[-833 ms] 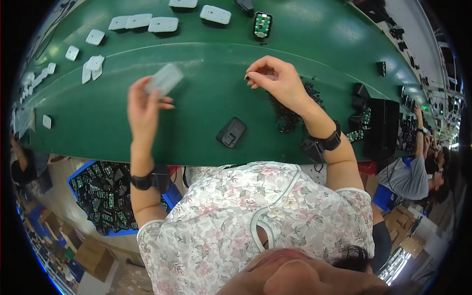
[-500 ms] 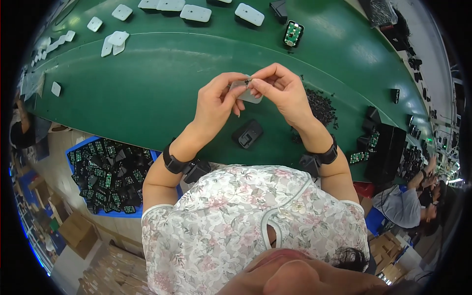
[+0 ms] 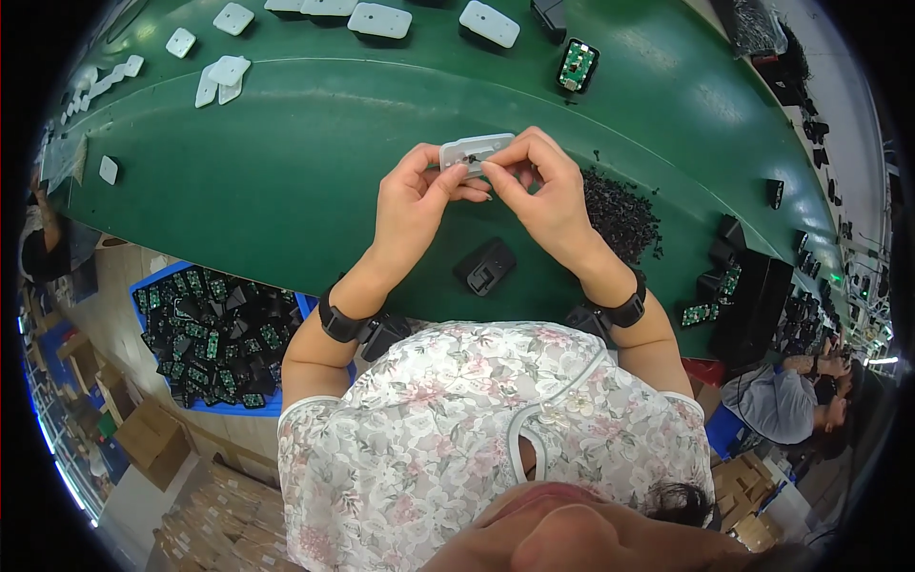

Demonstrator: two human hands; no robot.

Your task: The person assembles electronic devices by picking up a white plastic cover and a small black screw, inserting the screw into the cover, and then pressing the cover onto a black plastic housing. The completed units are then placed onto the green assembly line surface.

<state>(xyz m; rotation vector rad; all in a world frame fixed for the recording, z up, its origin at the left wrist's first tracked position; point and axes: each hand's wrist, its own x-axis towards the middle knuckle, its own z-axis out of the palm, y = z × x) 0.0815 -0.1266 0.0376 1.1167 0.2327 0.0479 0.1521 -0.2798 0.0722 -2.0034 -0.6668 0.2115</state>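
A white plastic cover (image 3: 456, 153) with rounded corners is held above the green table, its hollow inner side facing up. My left hand (image 3: 408, 205) grips its left end between thumb and fingers. The thumb and forefinger of my right hand (image 3: 548, 195) pinch together over the cover's middle, at a small black part (image 3: 472, 159) whose exact shape is too small to tell. The right fingers hide the cover's right end. Below my hands a black plastic housing (image 3: 487, 267) lies on the table. Beside my right wrist spreads a heap of small black parts (image 3: 621, 214).
White covers (image 3: 379, 20) lie along the table's far side. A black case with a green circuit board (image 3: 578, 65) sits far right of centre. A blue bin (image 3: 214, 408) of black housings and boards stands at left. Another person (image 3: 777, 400) works at right.
The white cover has tilted so its inner side shows more, and it sits a little higher. My right fingertips have moved slightly down and left over its middle.
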